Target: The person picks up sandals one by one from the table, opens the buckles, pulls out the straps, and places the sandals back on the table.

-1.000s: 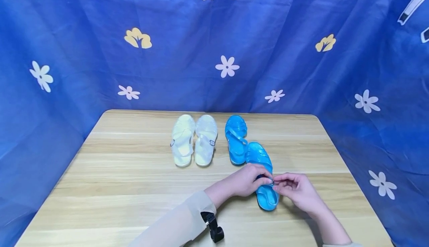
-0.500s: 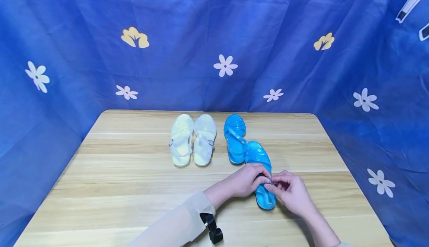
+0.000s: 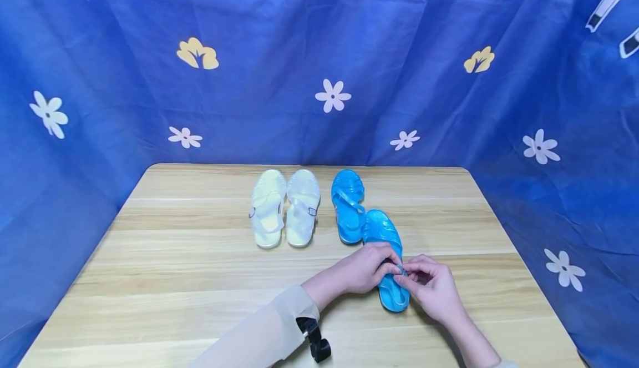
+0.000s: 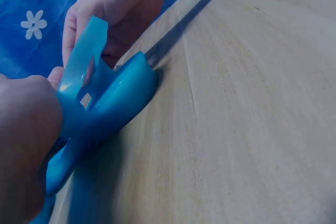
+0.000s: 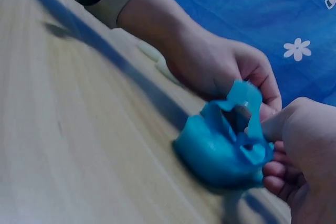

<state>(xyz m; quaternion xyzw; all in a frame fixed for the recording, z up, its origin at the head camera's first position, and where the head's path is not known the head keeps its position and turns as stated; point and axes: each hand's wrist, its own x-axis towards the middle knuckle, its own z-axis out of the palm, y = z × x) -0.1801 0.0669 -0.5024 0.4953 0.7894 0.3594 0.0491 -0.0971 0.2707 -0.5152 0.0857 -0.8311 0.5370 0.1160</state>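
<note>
A glossy blue jelly sandal (image 3: 380, 228) lies sole down on the table, its toe pointing away. Across its middle, my left hand (image 3: 366, 268) grips the side strap with thumb and fingers. From the right, my right hand (image 3: 433, 289) pinches the strap near its fastening, fingertips almost meeting those of the left. The fastening itself is mostly covered by fingers. In the left wrist view, the sandal's heel strap (image 4: 86, 51) stands up in a loop. The right wrist view shows the heel end (image 5: 210, 153) between both hands.
A second blue sandal (image 3: 344, 212) lies just beyond, touching or nearly touching the first. Two whitish sandals (image 3: 302, 226) with small buckles lie side by side to its left. A blue patterned cloth (image 3: 249, 79) hangs behind the wooden table (image 3: 175, 279).
My right hand has shifted slightly left, closer to the left fingertips, and its thumb has come further over the sandal. The left hand keeps its grip. The head view has drifted a little.
</note>
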